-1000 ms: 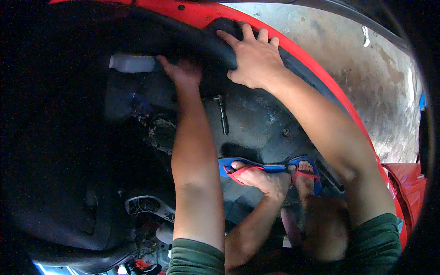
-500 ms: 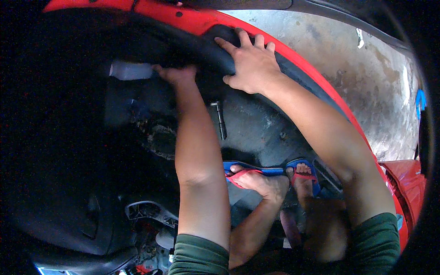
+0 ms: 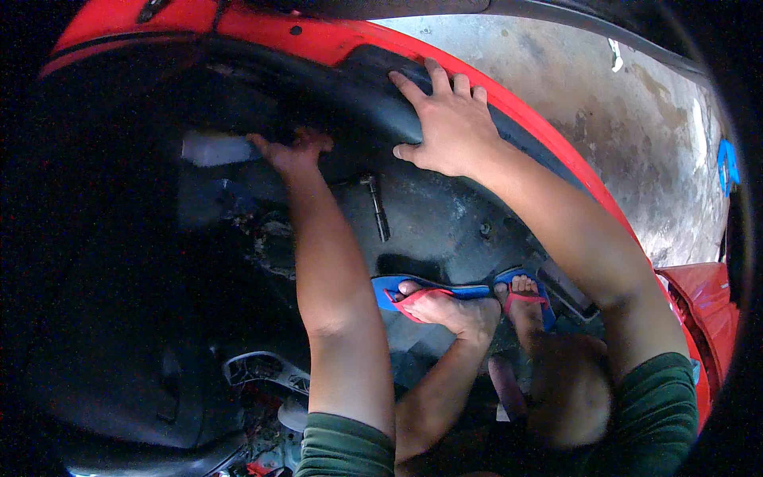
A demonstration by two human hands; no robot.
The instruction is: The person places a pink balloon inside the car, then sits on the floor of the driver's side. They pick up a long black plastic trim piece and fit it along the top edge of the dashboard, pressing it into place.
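My right hand point(image 3: 457, 123) is open, its fingers spread over the dark trim point(image 3: 377, 75) that runs inside the red car sill. Deeper in the shadow, my left hand point(image 3: 292, 153) reaches forward with thumb and fingers apart. A whitish translucent piece point(image 3: 213, 149), perhaps plastic, lies just left of its thumb tip; I cannot tell whether they touch. Between my arms, a metal ratchet point(image 3: 377, 211) rests on the dark car floor point(image 3: 433, 215), touched by neither hand.
My feet in blue flip-flops point(image 3: 429, 285) with red straps stand on the car floor. A grey bracket-like part point(image 3: 266, 370) sits at lower left beside my arm. Beyond the red sill point(image 3: 548, 127) is stained concrete point(image 3: 572, 87), with a blue object point(image 3: 726, 167) at far right.
The view has shifted slightly. My left hand's fingers now show more spread beside the whitish piece. My right hand stays spread on the trim, slightly shifted.
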